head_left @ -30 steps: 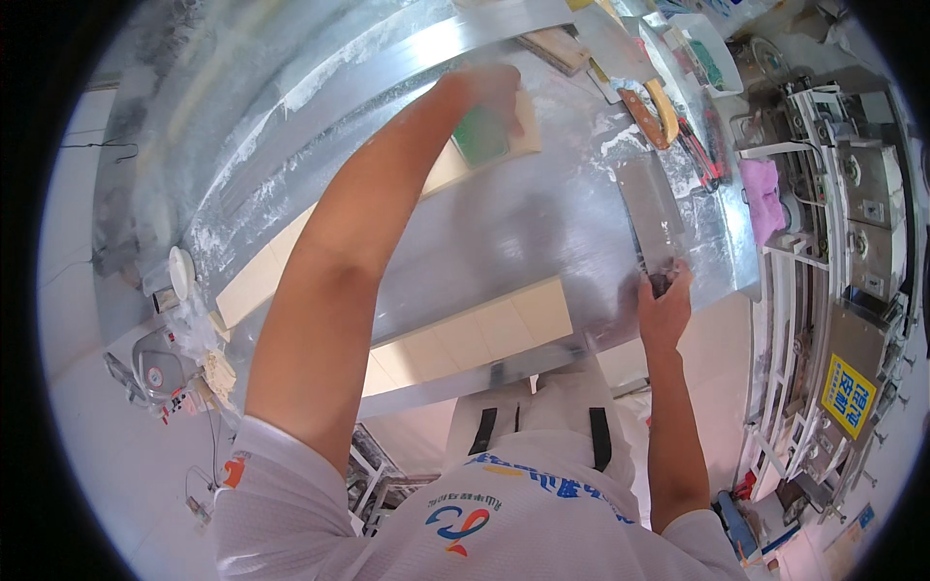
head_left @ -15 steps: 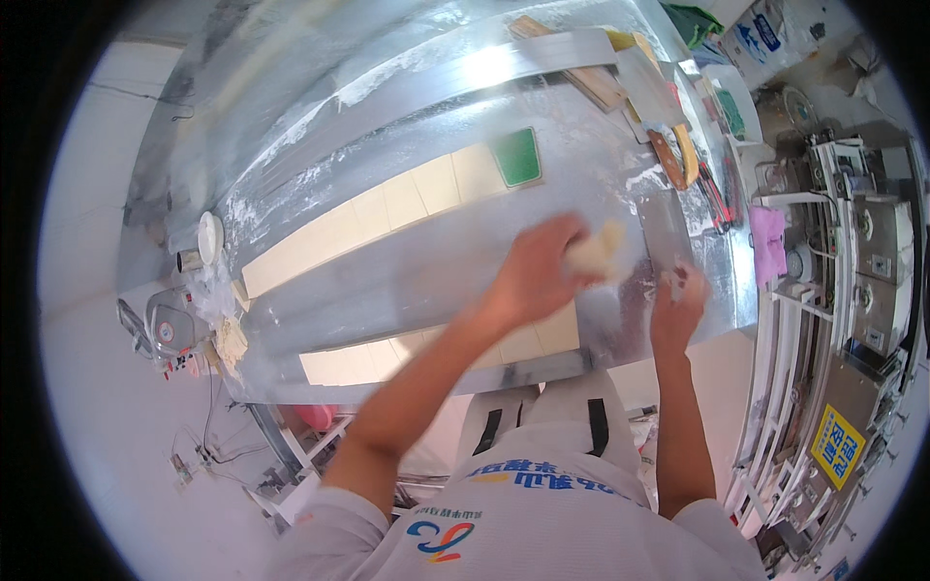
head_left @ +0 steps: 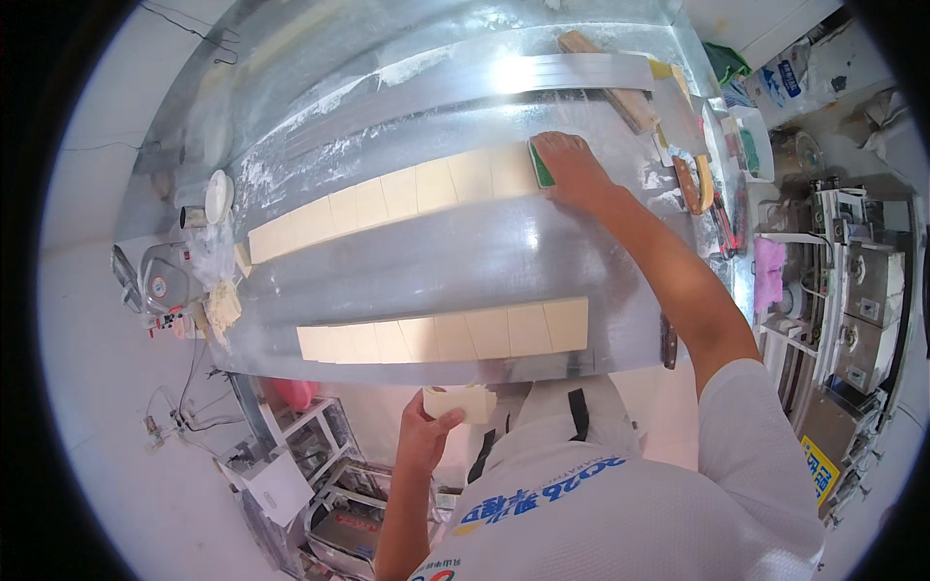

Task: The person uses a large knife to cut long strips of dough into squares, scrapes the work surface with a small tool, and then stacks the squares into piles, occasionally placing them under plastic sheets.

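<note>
My left hand (head_left: 423, 431) is closed around a pale piece of dough (head_left: 465, 403), held just off the table's near edge. Its thumb lies across the dough. My right hand (head_left: 572, 172) reaches across the metal table to a flat green piece (head_left: 542, 168) at the right end of the far dough row (head_left: 397, 194). The fingers curl over that green piece and hide most of it. Near the front edge lies a second row of cut dough slabs (head_left: 450, 336). A dark wooden handle (head_left: 668, 341) shows by my right forearm, which covers what adjoins it.
A long metal strip (head_left: 465, 89) crosses the back of the table, with a wooden board (head_left: 630, 108) by its right end. Wooden-handled tools (head_left: 696, 184) lie at the right. Dough scraps (head_left: 224, 305), a plastic bag and a white lid (head_left: 219, 198) sit at the left edge.
My left hand has carried the dough piece from above the table's right side to below its front edge. My right hand has left the blade's handle and gone to the green piece.
</note>
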Motion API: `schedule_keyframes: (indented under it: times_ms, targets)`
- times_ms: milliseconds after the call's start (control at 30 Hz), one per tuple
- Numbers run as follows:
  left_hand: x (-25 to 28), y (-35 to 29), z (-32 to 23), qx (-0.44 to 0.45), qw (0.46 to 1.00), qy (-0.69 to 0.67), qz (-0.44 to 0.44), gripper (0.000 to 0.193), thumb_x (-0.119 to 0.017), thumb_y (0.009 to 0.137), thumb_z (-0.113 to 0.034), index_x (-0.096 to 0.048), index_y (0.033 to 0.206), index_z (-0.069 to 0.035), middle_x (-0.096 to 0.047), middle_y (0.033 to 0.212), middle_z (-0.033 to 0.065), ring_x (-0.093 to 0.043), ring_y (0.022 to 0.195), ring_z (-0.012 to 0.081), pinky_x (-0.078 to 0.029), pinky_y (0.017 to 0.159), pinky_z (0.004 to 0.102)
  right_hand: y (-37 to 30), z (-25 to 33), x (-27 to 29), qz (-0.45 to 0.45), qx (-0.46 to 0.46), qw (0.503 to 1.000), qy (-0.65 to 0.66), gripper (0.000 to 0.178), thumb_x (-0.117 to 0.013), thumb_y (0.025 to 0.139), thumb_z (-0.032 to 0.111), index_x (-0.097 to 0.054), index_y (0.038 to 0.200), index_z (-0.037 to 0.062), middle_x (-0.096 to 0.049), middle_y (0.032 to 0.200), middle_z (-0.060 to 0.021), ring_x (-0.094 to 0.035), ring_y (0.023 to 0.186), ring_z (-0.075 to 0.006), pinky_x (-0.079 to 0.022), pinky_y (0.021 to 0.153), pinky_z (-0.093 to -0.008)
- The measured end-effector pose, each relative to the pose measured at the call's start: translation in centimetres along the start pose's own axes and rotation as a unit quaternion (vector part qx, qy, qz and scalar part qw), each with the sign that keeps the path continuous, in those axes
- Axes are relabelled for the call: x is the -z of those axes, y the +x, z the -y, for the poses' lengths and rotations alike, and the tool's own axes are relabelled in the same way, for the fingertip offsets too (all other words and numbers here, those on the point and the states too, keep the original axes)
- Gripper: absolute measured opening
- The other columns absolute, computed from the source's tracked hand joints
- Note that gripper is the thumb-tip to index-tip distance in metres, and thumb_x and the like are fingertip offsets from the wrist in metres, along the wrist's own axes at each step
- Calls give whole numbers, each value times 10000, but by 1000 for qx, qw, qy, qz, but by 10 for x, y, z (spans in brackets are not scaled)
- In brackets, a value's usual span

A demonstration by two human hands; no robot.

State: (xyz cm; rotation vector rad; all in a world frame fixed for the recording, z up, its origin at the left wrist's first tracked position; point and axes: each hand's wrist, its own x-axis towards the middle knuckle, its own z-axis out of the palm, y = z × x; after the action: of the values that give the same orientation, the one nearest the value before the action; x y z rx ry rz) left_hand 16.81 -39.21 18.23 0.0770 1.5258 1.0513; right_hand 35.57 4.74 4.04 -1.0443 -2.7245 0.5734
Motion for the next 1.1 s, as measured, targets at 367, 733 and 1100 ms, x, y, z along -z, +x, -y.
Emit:
schedule_keyframes:
  times_ms: [367,733,1100]
  targets:
    - [-18,13,3,5,998,-47,29,463,-797,885,23,-575,1292,40,-687,1237,128,-683,1147,238,-556,1034,377,-11,-16,20,36,63,996,-51,834,-864,784,229,-458,1490,45,-479,1534,-176,-415,1467,-361,-361,1188,-551]
    - [-9,20,4,15,999,-1,28,480,-791,891,32,-574,1319,38,-694,1240,127,-691,1137,228,-566,1017,360,-31,-21,1,-6,28,997,-75,681,-789,856,272,-524,1430,20,-472,1558,-158,-417,1468,-339,-335,1208,-562]
    - [-31,28,-7,13,999,-12,49,553,-772,891,51,-539,1393,59,-672,1311,152,-673,1206,265,-550,1071,395,-54,-43,24,-353,-16,935,-1,253,-627,914,59,-697,1157,64,-713,1009,-140,-669,995,-331,-531,882,-473]
